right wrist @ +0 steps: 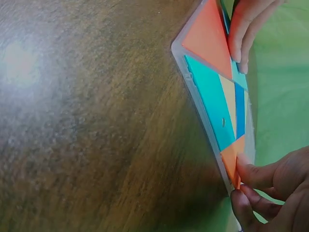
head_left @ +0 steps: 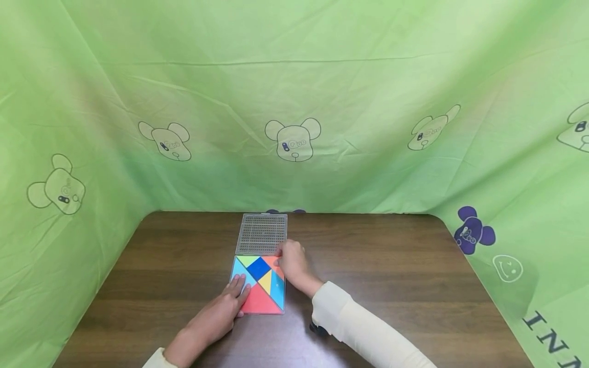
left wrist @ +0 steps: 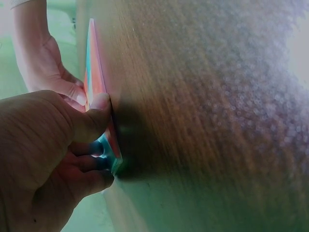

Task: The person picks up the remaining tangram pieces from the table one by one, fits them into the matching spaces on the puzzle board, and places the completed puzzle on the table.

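Note:
A square tray of colored tangram pieces (head_left: 260, 301) lies on the table, its lid (head_left: 262, 232) opened flat behind it. Inside are a red triangle (right wrist: 207, 41), light blue pieces (head_left: 278, 292), a dark blue square (head_left: 258, 270), a yellow triangle (head_left: 265, 282) and a light green piece (head_left: 245, 260). At the far right corner, my right hand (head_left: 293, 263) pinches an orange triangle piece (right wrist: 231, 157) between thumb and fingertips. My left hand (head_left: 221, 309) rests across the left side, fingers extended over the light blue triangle, thumb (left wrist: 100, 102) at the near edge.
The brown wooden table (head_left: 391, 276) extends to both sides of the tray. Green cloth (head_left: 294, 102) printed with bear faces hangs at the back and sides. A small dark object (head_left: 318, 329) shows beneath the right sleeve.

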`<state>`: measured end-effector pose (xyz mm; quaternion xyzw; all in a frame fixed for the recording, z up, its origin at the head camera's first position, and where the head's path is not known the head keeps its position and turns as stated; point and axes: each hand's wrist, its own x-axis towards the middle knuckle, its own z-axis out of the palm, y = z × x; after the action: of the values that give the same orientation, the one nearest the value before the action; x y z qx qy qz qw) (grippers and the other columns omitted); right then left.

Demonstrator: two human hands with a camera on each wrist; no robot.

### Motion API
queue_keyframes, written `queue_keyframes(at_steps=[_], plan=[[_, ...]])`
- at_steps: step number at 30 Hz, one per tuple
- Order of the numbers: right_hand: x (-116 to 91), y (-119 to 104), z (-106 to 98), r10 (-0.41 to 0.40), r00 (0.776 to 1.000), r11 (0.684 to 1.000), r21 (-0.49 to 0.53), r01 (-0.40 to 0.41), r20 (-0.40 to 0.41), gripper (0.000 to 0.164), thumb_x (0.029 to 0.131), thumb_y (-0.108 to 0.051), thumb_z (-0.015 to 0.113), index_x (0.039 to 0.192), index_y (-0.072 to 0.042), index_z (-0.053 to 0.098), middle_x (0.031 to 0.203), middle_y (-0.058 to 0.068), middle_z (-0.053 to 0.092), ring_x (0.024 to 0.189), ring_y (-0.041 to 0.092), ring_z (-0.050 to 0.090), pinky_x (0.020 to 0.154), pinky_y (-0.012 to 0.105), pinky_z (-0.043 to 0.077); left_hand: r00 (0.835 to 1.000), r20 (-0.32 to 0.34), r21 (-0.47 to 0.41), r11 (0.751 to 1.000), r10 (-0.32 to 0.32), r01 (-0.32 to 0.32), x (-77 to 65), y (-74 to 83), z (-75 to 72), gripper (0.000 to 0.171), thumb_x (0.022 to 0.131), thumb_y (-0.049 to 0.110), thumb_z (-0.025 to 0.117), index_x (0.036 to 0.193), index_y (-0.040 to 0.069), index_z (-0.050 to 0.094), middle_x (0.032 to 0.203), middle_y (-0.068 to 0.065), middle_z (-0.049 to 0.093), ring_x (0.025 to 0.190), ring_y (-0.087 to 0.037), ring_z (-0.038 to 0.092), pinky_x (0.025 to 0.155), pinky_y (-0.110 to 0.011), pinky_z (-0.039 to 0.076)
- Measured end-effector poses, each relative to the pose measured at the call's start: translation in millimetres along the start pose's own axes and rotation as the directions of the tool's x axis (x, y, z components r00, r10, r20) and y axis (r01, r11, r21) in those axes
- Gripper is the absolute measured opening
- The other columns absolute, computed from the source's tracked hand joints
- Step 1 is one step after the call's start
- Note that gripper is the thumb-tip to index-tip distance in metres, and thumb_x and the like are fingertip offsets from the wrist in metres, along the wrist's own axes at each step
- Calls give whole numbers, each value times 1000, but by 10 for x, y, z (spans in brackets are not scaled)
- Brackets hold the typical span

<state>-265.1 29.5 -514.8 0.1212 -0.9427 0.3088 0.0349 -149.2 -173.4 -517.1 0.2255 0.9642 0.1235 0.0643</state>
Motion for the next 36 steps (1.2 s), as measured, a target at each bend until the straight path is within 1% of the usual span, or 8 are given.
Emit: queue_keyframes(at_steps=[8, 15, 20, 22, 27, 30, 33, 36], plan=[[-48, -20, 5, -82, 994, 994, -83, 76, -66, 16, 85, 3, 75, 72, -7, 78, 76, 4, 71, 70, 12, 66, 58, 22, 55, 999, -36, 1, 999, 34, -34, -13, -9, 9, 54, 95, 13, 71, 144, -4, 55, 158, -28, 42, 147, -46, 40, 114, -55, 43], [-40, -10, 3, -102, 993, 986, -135, 94, -52, 18, 85, 4, 74, 70, -6, 77, 75, 5, 71, 68, 14, 68, 59, 27, 58, 997, -46, 14, 998, 54, -54, 5, -21, 13, 53, 95, 11, 71, 143, -5, 55, 156, -29, 44, 146, -46, 41, 113, -53, 44], [-49, 17, -2, -169, 985, 968, -193, 159, -35, 19, 84, 3, 74, 68, -6, 74, 69, 5, 68, 63, 14, 63, 54, 25, 52, 999, -28, -5, 999, 39, -39, 21, -14, -2, 53, 96, 12, 70, 144, -4, 54, 157, -28, 42, 147, -46, 40, 114, -54, 43], [-53, 18, -1, -210, 977, 955, -218, 199, -30, 14, 84, 3, 74, 72, -5, 74, 67, 5, 67, 63, 15, 61, 53, 24, 50, 1000, -20, -13, 1000, 23, -23, 25, -15, -18, 53, 96, 13, 71, 144, -3, 55, 158, -27, 42, 148, -45, 40, 113, -54, 43], [-66, 8, 10, -276, 961, 920, -296, 258, -22, 7, 85, 1, 76, 91, -3, 77, 76, 7, 69, 71, 19, 62, 60, 27, 55, 1000, -26, 13, 1000, 15, -15, 42, -27, -52, 57, 92, 15, 76, 144, 2, 57, 158, -23, 45, 147, -43, 42, 107, -50, 50], [-72, 12, 24, -285, 958, 903, -339, 264, -15, 5, 87, -4, 77, 91, -2, 78, 83, 8, 69, 75, 20, 61, 66, 28, 57, 998, -46, 42, 999, 34, -32, 48, -39, -58, 58, 90, 16, 79, 142, 2, 59, 155, -22, 49, 145, -42, 46, 105, -48, 52], [-73, 30, 49, -284, 959, 904, -339, 259, -25, 7, 86, -7, 79, 83, -3, 76, 82, 9, 69, 77, 21, 60, 69, 29, 57, 998, -48, 55, 998, 44, -41, 42, -48, -61, 58, 88, 18, 80, 141, 2, 61, 153, -22, 51, 143, -41, 48, 106, -49, 52], [-75, 55, 77, -276, 960, 919, -304, 252, -40, 11, 86, -9, 81, 79, -4, 73, 81, 8, 67, 78, 22, 60, 69, 31, 57, 997, -45, 81, 995, 57, -53, 26, -54, -66, 60, 87, 23, 82, 140, 4, 62, 151, -22, 53, 142, -40, 51, 104, -48, 53]])
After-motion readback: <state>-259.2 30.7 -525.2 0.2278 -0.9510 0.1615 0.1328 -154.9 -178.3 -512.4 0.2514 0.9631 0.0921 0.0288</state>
